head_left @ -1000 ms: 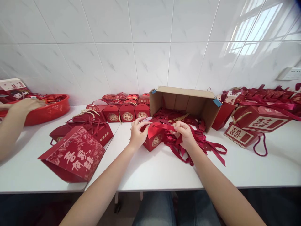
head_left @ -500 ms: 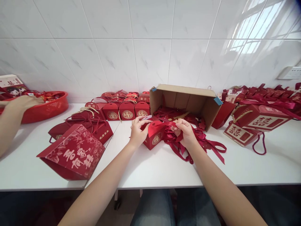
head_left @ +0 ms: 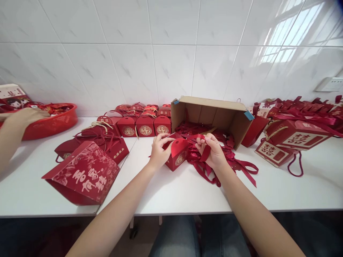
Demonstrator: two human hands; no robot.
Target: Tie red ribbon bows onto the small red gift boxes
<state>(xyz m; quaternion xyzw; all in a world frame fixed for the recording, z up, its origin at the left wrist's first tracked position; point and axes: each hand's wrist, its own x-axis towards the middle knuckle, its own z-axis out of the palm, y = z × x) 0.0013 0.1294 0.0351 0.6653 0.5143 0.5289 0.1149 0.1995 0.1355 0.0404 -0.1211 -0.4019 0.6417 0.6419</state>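
My left hand [head_left: 160,151] grips a small red gift box [head_left: 178,154] with a gold round emblem, its fingers at the top flaps. One rounded flap with a hole faces me. My right hand [head_left: 212,150] pinches a red ribbon [head_left: 205,154] just right of the box. One stretch of that ribbon reaches left toward the box top; whether it passes through the flap's hole I cannot tell. Beneath my right hand lies a heap of loose dark red ribbons [head_left: 227,156], spilling from a cardboard box [head_left: 214,103] tipped on its side.
Several finished red boxes [head_left: 146,126] line the wall. Larger red boxes [head_left: 89,175] lie at left, and boxes with gold characters [head_left: 300,138] at right. At far left, another person's hand [head_left: 24,117] reaches into a red plastic basket [head_left: 53,125].
The front flap of the small box has risen from folded over to more upright. My right hand has shifted slightly right with the ribbon. My left hand has moved a little right.
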